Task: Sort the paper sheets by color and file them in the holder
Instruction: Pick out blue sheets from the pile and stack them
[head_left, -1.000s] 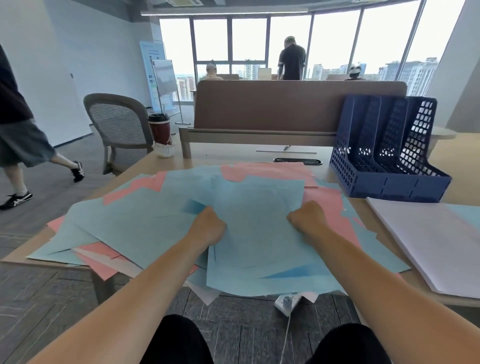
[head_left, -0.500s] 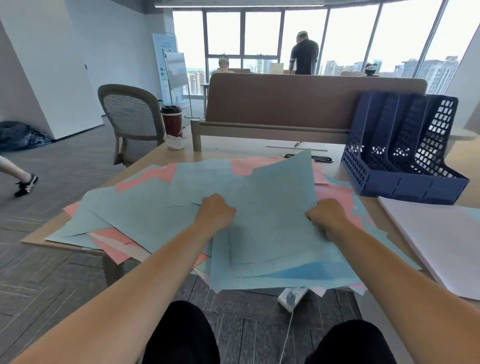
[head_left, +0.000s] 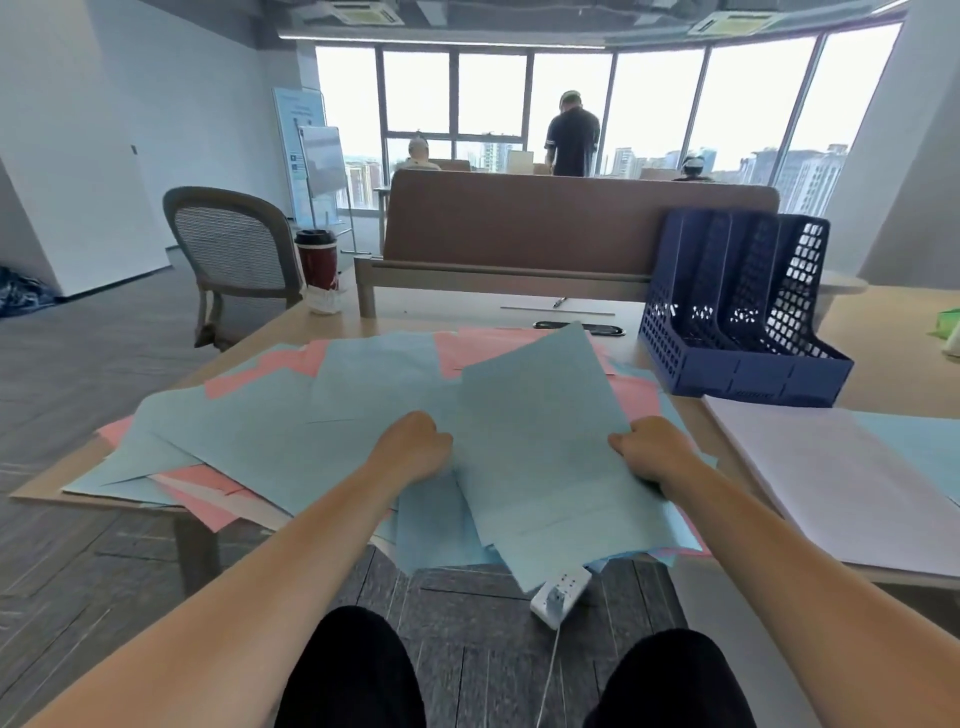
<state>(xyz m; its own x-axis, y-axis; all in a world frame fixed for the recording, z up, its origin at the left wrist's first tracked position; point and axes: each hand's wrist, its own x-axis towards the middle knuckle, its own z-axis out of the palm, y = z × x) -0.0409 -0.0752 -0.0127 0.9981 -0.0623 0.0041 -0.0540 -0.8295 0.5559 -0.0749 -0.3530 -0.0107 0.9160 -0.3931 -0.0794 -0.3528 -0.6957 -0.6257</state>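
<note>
blue sheet (head_left: 540, 431) is the one in hand: left grip (head_left: 415, 447) curled onto its left edge, right grip (head_left: 652, 452) curled onto its right edge, far end tipped up off the others. rest of the blue and pink sheets (head_left: 488, 345) lie mixed across the desk (head_left: 431, 312). holder (head_left: 753, 376) stands at the far right of the desk, slots look empty from here. white stack (head_left: 831, 483) lies beside the mix, on the right.

my read: sorting step, early, nothing filed. next move needs the sheet lifted clear without dragging neighbours, then onto a blue-only stack or into a slot.

writing: sign (head_left: 306, 150) by the window has print, too small to read; cup (head_left: 317, 257) shows no legible label.
</note>
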